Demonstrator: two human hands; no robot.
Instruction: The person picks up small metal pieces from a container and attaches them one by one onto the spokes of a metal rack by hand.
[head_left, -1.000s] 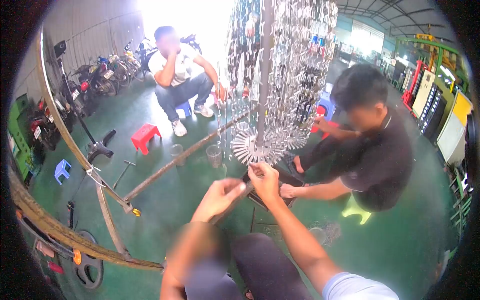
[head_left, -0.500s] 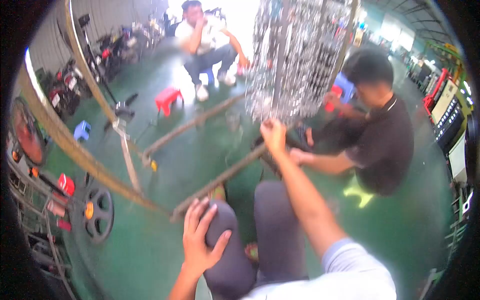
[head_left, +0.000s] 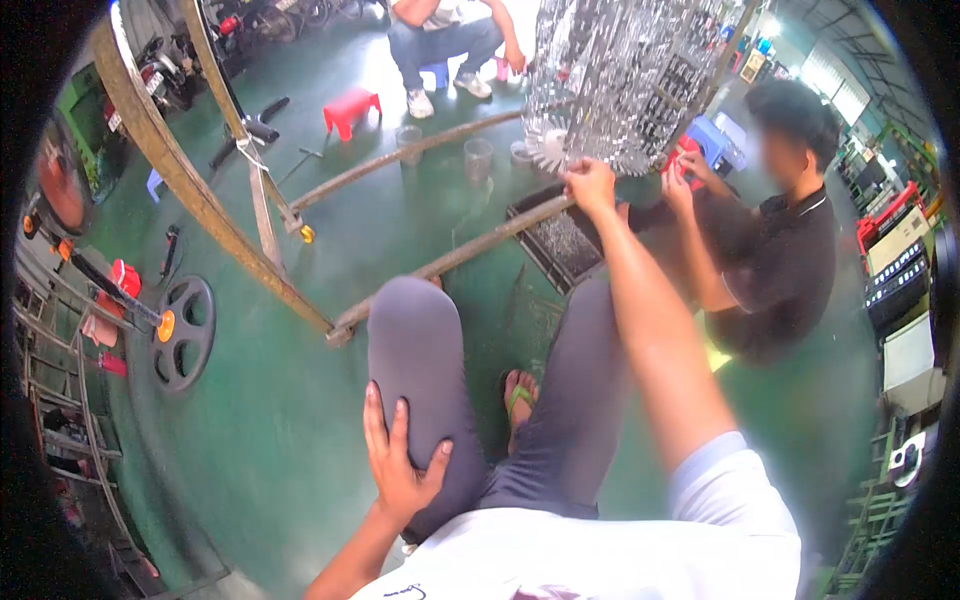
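A tall cluster of small shiny metal pieces (head_left: 615, 85) hangs from above, in front of me. At its lower edge is my right hand (head_left: 592, 187), fingers pinched together; whatever is between them is too small to make out. Beside the pieces' bottom end, a toothed fan of flat parts (head_left: 549, 145) shows. My left hand (head_left: 405, 465) lies on my left thigh with fingers spread, holding nothing. Under my right hand passes a rusty metal bar (head_left: 465, 256) of the frame.
A dark tray (head_left: 565, 238) lies on the floor below the cluster. To the right sits a co-worker (head_left: 780, 250) with hands raised near the pieces. Another person (head_left: 445, 45) squats behind. A red stool (head_left: 352, 114), clear tubs (head_left: 478, 160) and a spoked wheel (head_left: 184, 333) stand around.
My view has tipped downward, so the cluster and bars appear higher. My right hand stays at the cluster's lower edge; my left has slid from the knee to the thigh. The co-worker's hands have risen.
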